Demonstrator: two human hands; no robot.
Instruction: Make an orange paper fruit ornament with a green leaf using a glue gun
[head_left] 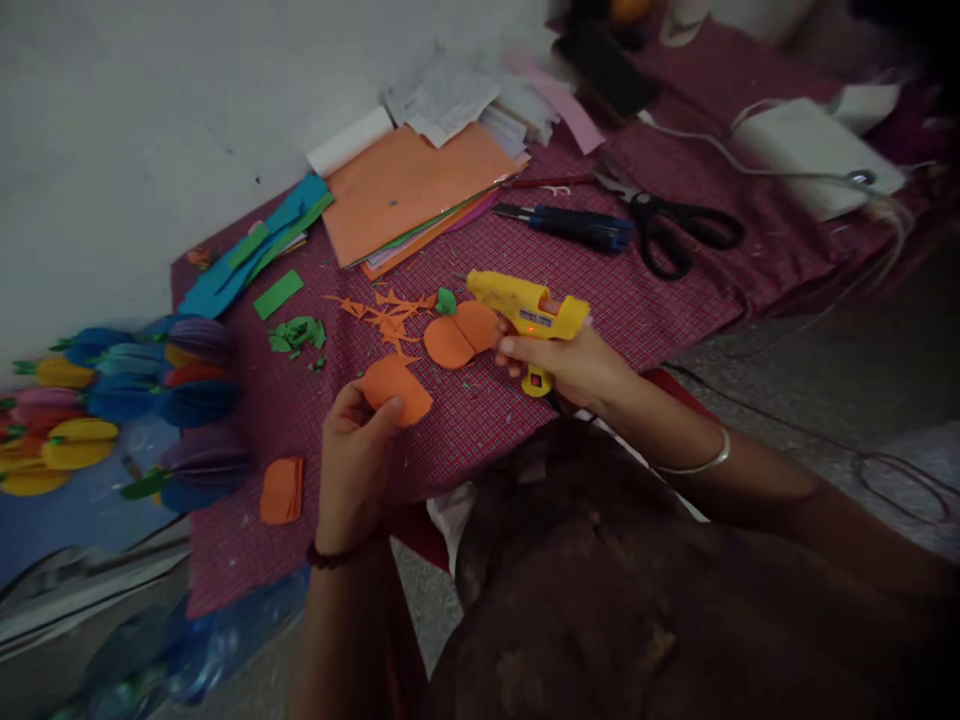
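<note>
My left hand (358, 445) pinches an orange paper cutout (401, 392) with rounded corners between thumb and fingers, just above the table. In my right hand (574, 360) is a yellow hot glue gun (517, 298), its nozzle pointing left and a small orange light lit on its side. Below the nozzle lies an orange paper pumpkin (451, 338) with a green leaf (446, 301) at its top; the fingers of my right hand come close to its right edge, and I cannot tell whether they touch it. A stack of orange cutouts (281, 490) rests left of my left hand.
Orange scraps (386, 315) and green scraps (298, 337) litter the checked tablecloth (480, 400). Farther back are a stack of coloured paper (412, 190), a cutter (574, 226) and scissors (679, 225). Layered paper ornaments (202, 465) crowd the left side. A white cable (720, 150) runs at the right.
</note>
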